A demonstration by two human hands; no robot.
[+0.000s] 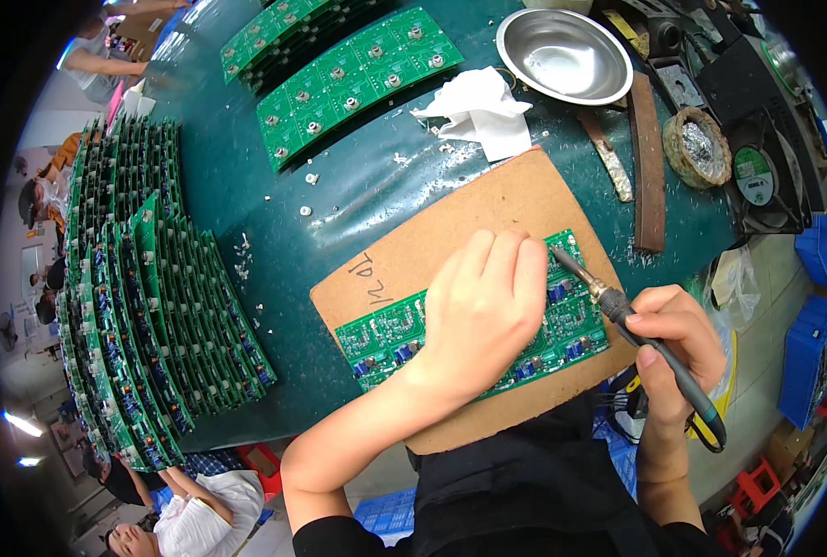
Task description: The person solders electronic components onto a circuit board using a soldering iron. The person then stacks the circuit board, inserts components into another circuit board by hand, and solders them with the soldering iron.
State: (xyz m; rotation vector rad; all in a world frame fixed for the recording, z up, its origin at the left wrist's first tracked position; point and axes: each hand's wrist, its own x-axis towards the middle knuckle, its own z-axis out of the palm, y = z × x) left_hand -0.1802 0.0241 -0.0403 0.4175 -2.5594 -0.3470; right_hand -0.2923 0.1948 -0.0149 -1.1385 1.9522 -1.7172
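A green circuit board panel (pixel 386 336) with blue and silver parts lies on a brown board (pixel 469 209) at the table's near edge. My left hand (pixel 488 302) rests over the middle of the panel with its fingers curled together; what they hold, if anything, is hidden. In my right hand (pixel 678 339) is a soldering iron (pixel 608 299), gripped by its dark handle. The iron slants up and to the left, its tip at the panel's upper right corner, just right of my left fingers.
Many circuit boards (pixel 144 297) stand in rows at the left. More green panels (pixel 358 84) lie at the back. White cloth (pixel 483 107), a steel bowl (pixel 565 56), a wooden strip (pixel 647 162), a crusty round dish (pixel 697 148) and a fan (pixel 766 181) occupy the far right. Other people are around.
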